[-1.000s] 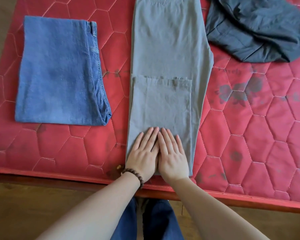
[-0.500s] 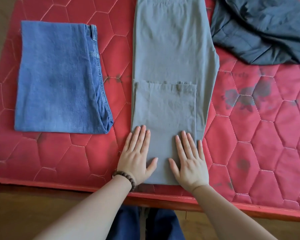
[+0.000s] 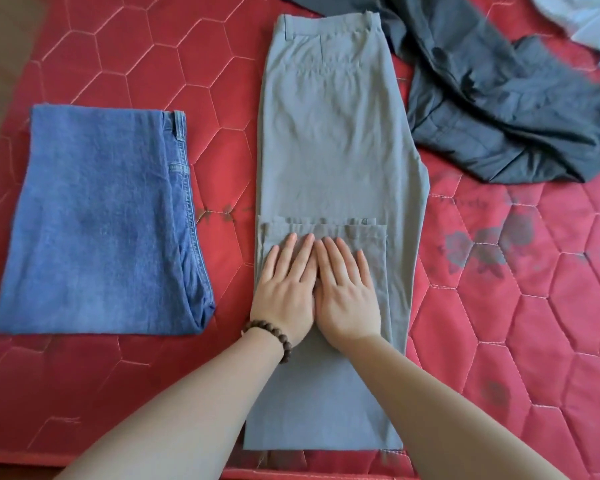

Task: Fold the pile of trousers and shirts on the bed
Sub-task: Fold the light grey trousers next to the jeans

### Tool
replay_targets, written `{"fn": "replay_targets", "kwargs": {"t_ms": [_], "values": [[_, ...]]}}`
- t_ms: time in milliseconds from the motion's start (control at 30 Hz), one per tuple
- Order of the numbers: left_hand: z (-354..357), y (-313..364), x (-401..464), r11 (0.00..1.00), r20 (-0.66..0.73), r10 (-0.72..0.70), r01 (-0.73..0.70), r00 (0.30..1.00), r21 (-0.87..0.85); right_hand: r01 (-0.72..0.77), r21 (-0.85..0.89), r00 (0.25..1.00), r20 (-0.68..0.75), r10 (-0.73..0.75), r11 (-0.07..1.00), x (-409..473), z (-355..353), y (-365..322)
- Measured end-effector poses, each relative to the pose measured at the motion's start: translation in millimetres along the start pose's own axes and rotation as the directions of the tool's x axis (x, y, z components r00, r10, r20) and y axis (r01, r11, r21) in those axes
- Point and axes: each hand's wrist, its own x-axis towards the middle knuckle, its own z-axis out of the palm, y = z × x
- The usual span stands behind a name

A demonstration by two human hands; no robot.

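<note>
Grey trousers [image 3: 333, 143] lie lengthwise down the middle of the red quilted mattress [image 3: 516, 323], waistband at the far end, leg ends folded up over the thighs. My left hand [image 3: 286, 289], with a brown bead bracelet on the wrist, and my right hand [image 3: 345, 289] lie flat side by side on the folded leg part, fingers straight and pointing away from me, fingertips just below the hem edge. Folded blue jeans [image 3: 97, 220] lie to the left. A crumpled dark grey garment [image 3: 506, 109] lies at the back right, touching the grey trousers' waist.
A pale blue-white garment [image 3: 589, 19] shows at the top right corner. The mattress's near edge runs along the bottom of the view, with a brown floor strip at the upper left. Dark stains mark the mattress right of the trousers.
Both hands slid from the near fold at the mattress edge up along the folded legs toward the hem, coming together again after spreading apart. The view shifted forward over the bed.
</note>
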Motion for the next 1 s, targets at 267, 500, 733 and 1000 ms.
{"fn": "replay_targets", "kwargs": {"t_ms": [267, 500, 733, 1000], "values": [[-3.0, -47.6, 15.9, 0.973, -0.002, 0.232, -0.232, 0.973, -0.017, -0.015, -0.164, 0.992, 0.124, 0.036, 0.986, 16.3, -9.6, 68.0], [-25.7, -48.2, 16.9, 0.955, -0.044, 0.172, -0.177, 0.984, -0.236, -0.022, -0.082, 0.963, 0.265, 0.043, 0.996, 17.9, -31.4, 83.6], [-44.9, -91.1, -20.4, 0.865, 0.084, 0.473, -0.481, 0.877, 0.144, 0.244, -0.249, 0.950, 0.257, -0.179, 0.937, -43.1, -83.0, 148.3], [-32.7, -80.5, -13.0, 0.953, 0.247, 0.304, -0.295, 0.920, -0.072, 0.479, -0.115, 0.799, 0.468, -0.378, 0.870, -11.1, -61.2, 107.9]]}}
